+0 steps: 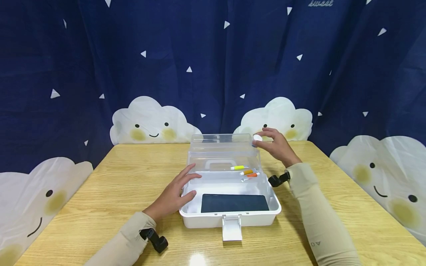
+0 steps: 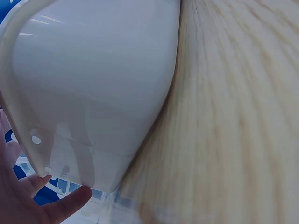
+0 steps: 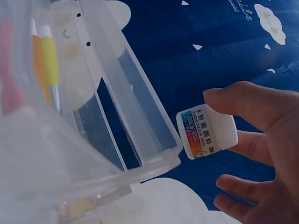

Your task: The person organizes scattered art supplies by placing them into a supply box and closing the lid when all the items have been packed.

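My right hand (image 1: 274, 145) pinches a small white gouache paint jar (image 3: 205, 133) between thumb and fingers, beside the right edge of the raised clear lid (image 1: 221, 142). A colourful printed label shows on the jar in the right wrist view. At the left side of the white plastic storage box (image 1: 229, 221), my left hand (image 1: 174, 194) has its fingers spread over the rim. Inside the box lies a flat dark rectangular panel (image 1: 234, 203). Toward the back right of the box are a yellow pen (image 1: 239, 167), an orange pen (image 1: 247, 172) and a red-orange pen (image 1: 253, 175).
The box stands on a wooden table (image 1: 110, 207), its white front latch (image 1: 232, 229) hanging down. Behind the table hangs a dark blue curtain (image 1: 173, 48) with white triangles and smiling clouds. Each wrist wears a small black camera (image 1: 154, 240).
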A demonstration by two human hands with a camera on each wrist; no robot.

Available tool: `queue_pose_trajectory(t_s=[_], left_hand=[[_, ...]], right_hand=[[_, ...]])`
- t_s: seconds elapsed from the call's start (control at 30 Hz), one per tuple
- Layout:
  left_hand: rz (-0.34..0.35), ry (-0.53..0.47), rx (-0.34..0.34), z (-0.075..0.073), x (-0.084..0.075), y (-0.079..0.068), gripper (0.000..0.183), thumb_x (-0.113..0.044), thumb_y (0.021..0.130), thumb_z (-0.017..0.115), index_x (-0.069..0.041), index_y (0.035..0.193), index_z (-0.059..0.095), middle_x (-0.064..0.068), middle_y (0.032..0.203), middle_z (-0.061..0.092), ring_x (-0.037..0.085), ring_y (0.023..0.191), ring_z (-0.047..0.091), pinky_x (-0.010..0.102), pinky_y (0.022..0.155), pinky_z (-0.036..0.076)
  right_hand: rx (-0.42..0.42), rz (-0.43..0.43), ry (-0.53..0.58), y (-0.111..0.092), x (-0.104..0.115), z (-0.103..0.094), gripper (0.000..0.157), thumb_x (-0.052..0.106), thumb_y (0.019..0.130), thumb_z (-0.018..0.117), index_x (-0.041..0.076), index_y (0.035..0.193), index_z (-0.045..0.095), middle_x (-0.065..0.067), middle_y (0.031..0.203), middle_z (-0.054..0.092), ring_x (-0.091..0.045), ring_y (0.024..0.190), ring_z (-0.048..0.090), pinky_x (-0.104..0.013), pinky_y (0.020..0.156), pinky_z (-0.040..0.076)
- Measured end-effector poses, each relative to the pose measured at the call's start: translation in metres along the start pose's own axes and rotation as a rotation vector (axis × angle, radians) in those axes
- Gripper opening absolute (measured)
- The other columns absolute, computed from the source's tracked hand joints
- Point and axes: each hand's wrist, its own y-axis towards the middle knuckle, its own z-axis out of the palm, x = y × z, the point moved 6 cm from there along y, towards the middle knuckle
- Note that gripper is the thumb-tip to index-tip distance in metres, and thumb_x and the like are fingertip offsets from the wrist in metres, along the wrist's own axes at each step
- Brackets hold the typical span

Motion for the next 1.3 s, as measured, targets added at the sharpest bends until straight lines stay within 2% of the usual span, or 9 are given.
queue_pose_trajectory(t_s=[0.23,0.47,0.8,1.3], left_hand=[[0.001,0.000,0.000,0.000,-0.001,0.000,0.043,-0.014,0.092,0.063,-0.025,0.132,0.053,-0.005,0.159,0.019,0.023,0.144,0.023,0.059,0.106,0.031],[-0.004,-0.003,0.002,0.000,-0.001,0.000,0.043,-0.014,0.092,0.063,-0.025,0.132,0.053,-0.004,0.159,0.019,0.024,0.144,0.023,0.059,0.105,0.032],[0.013,-0.002,-0.006,0.000,-0.003,0.000,0.044,-0.013,0.091,0.064,-0.022,0.132,0.053,-0.005,0.159,0.019,0.026,0.144,0.024,0.060,0.105,0.032],[-0.011,0.002,0.001,0.000,-0.001,0.000,0.043,-0.013,0.092,0.063,-0.024,0.132,0.054,-0.008,0.159,0.018,0.023,0.144,0.023,0.058,0.105,0.032]], right_hand=[[0.040,-0.012,-0.027,0.000,0.000,0.006,0.058,0.051,0.081,0.073,0.015,0.124,0.064,-0.008,0.155,0.028,-0.034,0.142,0.021,-0.062,0.105,0.030],[0.060,-0.039,-0.032,0.000,0.002,0.009,0.054,0.046,0.081,0.074,0.012,0.122,0.065,-0.010,0.152,0.032,-0.035,0.141,0.025,-0.059,0.106,0.032],[0.088,-0.008,-0.075,0.001,-0.001,0.015,0.055,0.047,0.081,0.074,0.010,0.122,0.066,-0.012,0.152,0.032,-0.038,0.140,0.026,-0.060,0.106,0.031],[0.120,0.003,-0.111,0.002,-0.007,0.020,0.056,0.049,0.082,0.073,0.011,0.121,0.066,-0.014,0.151,0.032,-0.038,0.139,0.026,-0.060,0.107,0.028]])
